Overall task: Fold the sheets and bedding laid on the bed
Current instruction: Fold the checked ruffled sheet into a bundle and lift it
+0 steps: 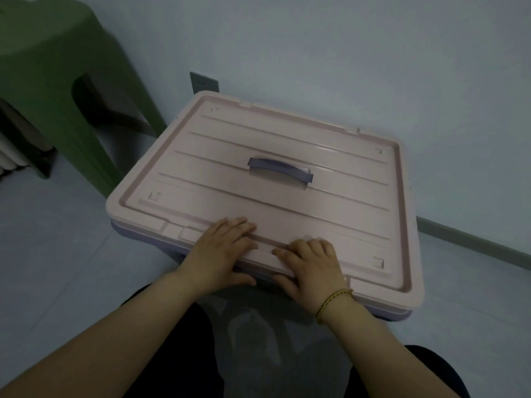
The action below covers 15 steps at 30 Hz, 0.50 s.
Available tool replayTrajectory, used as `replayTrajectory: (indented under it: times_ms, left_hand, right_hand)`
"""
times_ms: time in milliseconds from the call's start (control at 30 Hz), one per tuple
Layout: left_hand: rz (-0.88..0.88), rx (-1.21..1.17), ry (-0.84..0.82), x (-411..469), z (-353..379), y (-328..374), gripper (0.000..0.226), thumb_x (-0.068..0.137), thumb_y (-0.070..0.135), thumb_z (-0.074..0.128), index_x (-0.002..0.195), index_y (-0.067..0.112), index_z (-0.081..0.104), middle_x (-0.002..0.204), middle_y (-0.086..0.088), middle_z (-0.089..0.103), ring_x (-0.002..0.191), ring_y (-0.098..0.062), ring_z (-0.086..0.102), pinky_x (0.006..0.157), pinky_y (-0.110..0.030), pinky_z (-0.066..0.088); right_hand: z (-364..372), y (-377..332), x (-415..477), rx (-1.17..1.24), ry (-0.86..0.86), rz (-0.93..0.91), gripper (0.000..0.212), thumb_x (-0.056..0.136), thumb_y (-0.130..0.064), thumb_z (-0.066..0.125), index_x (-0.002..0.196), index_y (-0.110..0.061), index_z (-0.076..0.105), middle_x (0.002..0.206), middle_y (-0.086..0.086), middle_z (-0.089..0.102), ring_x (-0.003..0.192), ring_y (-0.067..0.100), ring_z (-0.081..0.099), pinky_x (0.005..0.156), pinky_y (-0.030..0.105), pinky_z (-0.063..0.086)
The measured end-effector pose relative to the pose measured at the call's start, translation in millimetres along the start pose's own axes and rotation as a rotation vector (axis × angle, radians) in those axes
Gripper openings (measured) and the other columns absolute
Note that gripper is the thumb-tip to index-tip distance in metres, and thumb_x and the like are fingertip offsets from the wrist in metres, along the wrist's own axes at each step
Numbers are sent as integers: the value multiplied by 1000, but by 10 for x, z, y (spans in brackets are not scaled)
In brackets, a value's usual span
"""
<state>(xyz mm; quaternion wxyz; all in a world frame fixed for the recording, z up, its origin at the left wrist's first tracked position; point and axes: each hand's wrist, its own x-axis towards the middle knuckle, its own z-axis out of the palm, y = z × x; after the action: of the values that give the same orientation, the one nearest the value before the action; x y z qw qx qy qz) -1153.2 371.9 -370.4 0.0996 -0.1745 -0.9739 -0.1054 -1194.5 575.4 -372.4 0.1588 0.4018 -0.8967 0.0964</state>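
No sheets or bedding show here; what the hands work on is a pink lid [258, 179] closed on a storage box [396, 315], whose purple body shows as a thin band under the lid's near and left edges. The box stands on the pale floor [57, 254], its far edge near the wall [344, 53].

The left hand [221, 251] lies palm down on the lid's near edge, fingers spread flat along the raised rim, thumb tucked under the lip. The right hand [313, 268] lies just beside it on the same edge, fingers flat and pointing left, thumb also wrapped below the lip. Neither hand has closed around anything; both press open on the lid. A gold bracelet [333, 304] circles the right wrist.

A purple handle [280, 169] lies at the lid's centre, well apart from both hands. A grey socket [204, 82] sits on the wall behind the far left corner. A green stool [57, 90] stands left of the box.
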Motion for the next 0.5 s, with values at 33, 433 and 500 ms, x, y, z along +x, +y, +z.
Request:
replayTrajectory:
  times_ms: [33, 433, 500]
  left_hand:
    - [-21, -23, 19, -23, 19, 26, 49, 65, 60, 45, 97, 23, 44, 109, -12, 68, 111, -21, 42, 96, -35, 29]
    - [-192, -44, 57, -138, 154, 234, 48, 99, 48, 12, 112, 18, 47, 114, -9, 67, 114, -17, 43, 107, -28, 15]
    - [-191, -61, 120, 14, 138, 301, 46, 100, 43, 12, 116, 15, 45, 112, -12, 67, 112, -19, 44, 107, -29, 15]
  right_hand:
    - [6, -19, -23, -7, 13, 5, 45, 72, -48, 41, 91, -23, 73, 74, -2, 63, 69, 22, 56, 74, 32, 28]
    - [116, -73, -183, 15, -27, 28, 40, 77, -46, 41, 94, -27, 71, 77, -4, 63, 66, 18, 60, 79, 32, 30]
    - [129, -76, -193, 67, 25, 67, 37, 79, -42, 42, 103, -25, 64, 89, -3, 57, 74, 17, 55, 80, 31, 30]
